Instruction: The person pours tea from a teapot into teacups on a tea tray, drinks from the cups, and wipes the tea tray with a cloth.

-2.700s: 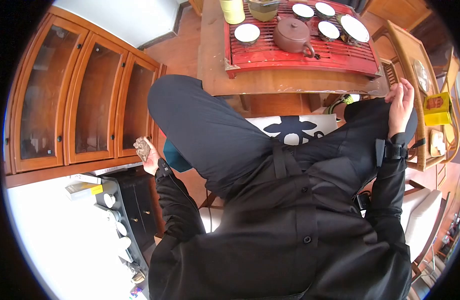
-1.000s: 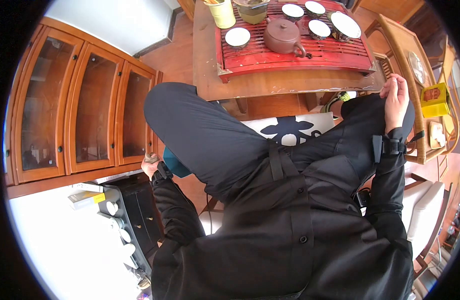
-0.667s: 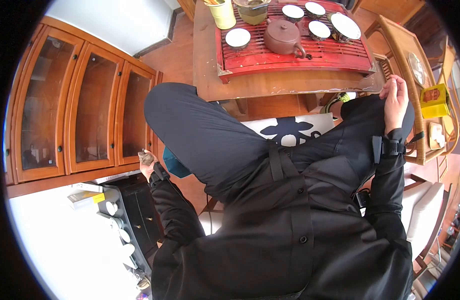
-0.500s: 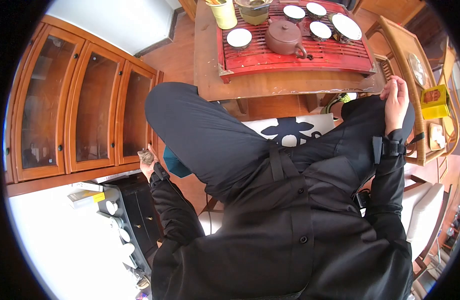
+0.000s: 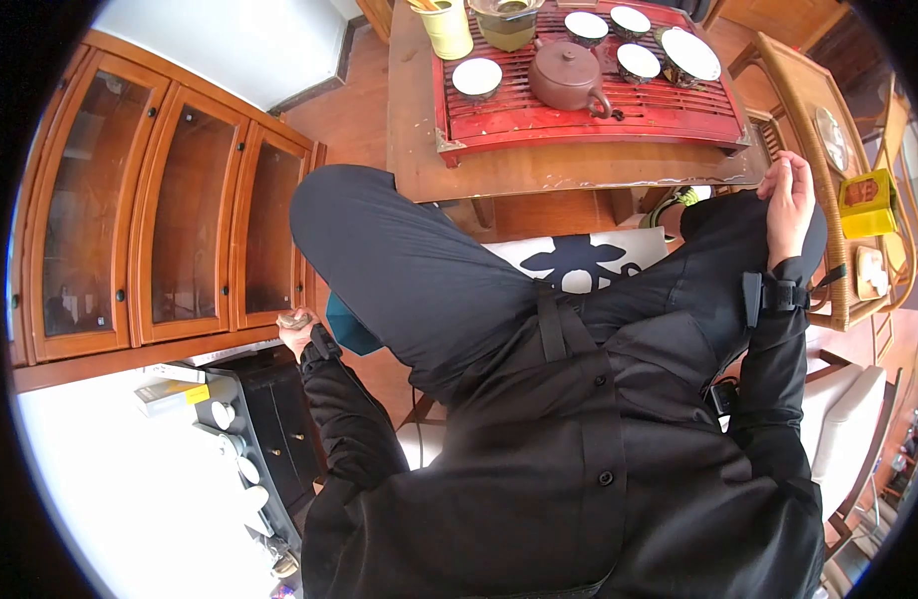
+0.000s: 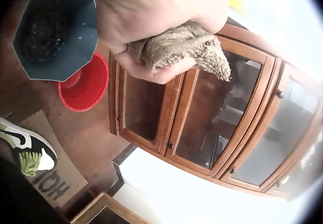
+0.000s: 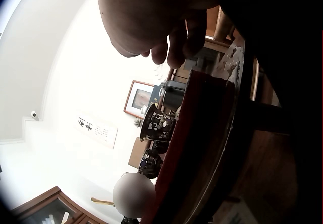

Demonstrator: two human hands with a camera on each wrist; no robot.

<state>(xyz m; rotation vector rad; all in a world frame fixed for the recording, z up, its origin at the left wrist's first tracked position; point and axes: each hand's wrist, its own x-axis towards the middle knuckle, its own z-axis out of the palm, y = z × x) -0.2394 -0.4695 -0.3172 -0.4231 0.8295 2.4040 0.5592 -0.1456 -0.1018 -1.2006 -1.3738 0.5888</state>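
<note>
In the head view my left hand (image 5: 296, 332) is out at the left, beyond the left knee and in front of the wooden cabinet. It grips a crumpled brown cloth (image 6: 174, 47); in the left wrist view the fingers wrap round it and a fuzzy end sticks out. Part of the cloth is hidden inside the fist. My right hand (image 5: 792, 208) rests on the right knee, fingers loosely bent and holding nothing. Beyond it stands a red tea tray (image 5: 579, 130) bearing a brown teapot (image 5: 567, 75) and several white-topped cups.
A dark octagonal bin (image 6: 75, 57) stands on the floor near the left knee, beside a red basin (image 6: 96, 90). Glass-doored cabinet (image 5: 195, 205) lines the left. A rattan cart (image 5: 813, 130) with a yellow box (image 5: 868, 205) is at the right.
The cloth first lay on the raised left palm, then the fingers curled round it, opened again and have now squeezed together on it. The right hand has stayed on the knee.
</note>
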